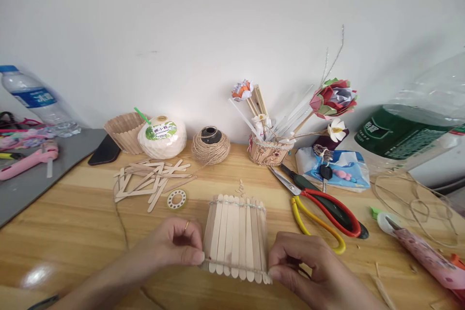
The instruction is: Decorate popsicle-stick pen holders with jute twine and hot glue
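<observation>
Wooden craft sticks (232, 237) stand side by side as one piece, with a silvery band across the far end. A strand of twine (236, 267) runs across the near end. My left hand (181, 242) pinches the twine at the left edge, thumb against forefinger. At the right edge, my right hand (301, 259) pinches the other end of that strand, its fingers curled. Whether either hand also grips the sticks, I cannot tell. Past the left hand lie loose craft sticks (154, 179), a roll of tape (177, 199) and a ball of twine (210, 147).
Scissors (312, 203) lie right of the stick piece, beside a pink glue gun (425, 252). A decorated basket (271, 150) with paper flowers stands by the wall. A wrapped coconut (162, 138) is at back left, a large bottle (403, 131) at back right.
</observation>
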Demonstrator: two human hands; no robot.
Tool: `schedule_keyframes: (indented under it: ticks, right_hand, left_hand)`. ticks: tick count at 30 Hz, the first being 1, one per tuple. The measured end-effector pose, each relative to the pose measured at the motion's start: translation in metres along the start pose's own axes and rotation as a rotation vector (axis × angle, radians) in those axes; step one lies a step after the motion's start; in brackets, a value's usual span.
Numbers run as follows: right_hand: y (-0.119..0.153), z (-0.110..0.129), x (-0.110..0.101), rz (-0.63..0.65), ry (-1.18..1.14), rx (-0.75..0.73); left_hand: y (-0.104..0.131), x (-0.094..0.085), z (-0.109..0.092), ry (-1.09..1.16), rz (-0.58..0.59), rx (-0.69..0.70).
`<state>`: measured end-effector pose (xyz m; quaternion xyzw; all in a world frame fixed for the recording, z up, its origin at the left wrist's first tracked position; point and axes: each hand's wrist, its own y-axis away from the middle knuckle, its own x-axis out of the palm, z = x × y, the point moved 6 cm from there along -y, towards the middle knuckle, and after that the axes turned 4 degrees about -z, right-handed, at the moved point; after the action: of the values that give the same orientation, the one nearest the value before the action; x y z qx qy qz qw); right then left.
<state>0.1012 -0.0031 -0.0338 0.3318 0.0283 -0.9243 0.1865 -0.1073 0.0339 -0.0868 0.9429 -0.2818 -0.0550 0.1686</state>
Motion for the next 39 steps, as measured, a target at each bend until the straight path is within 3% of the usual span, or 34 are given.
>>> schedule_keyframes:
  ticks: [9,17,25,28,31,34,39]
  right_hand:
    - [-0.003,-0.010,0.001,0.043,-0.069,0.132]
    - [-0.002,-0.009,0.003,0.086,-0.120,0.174]
    - [-0.005,-0.019,-0.005,-0.039,-0.072,0.184]
    - [-0.006,-0.025,-0.002,-0.001,-0.166,0.162]
    - [-0.004,-0.027,0.005,0.114,-0.289,0.105]
    - [0.001,-0.031,0.009,0.154,-0.403,0.072]
    - [0.002,-0.039,0.014,0.060,-0.538,0.043]
  left_hand:
    - [0.001,0.004,0.003,0.091,-0.030,-0.169]
    - [-0.002,0.005,0.009,0.057,0.007,-0.184]
    - [-0.011,0.000,0.014,0.182,-0.003,0.056]
    - [-0.011,0.003,0.009,0.155,0.049,0.165]
    - [-0.010,0.009,0.003,0.085,0.096,0.226]
    - [-0.005,0.014,-0.004,0.026,0.042,0.265]
    - [0.009,0.029,-0.039,-0.251,-0.143,0.335]
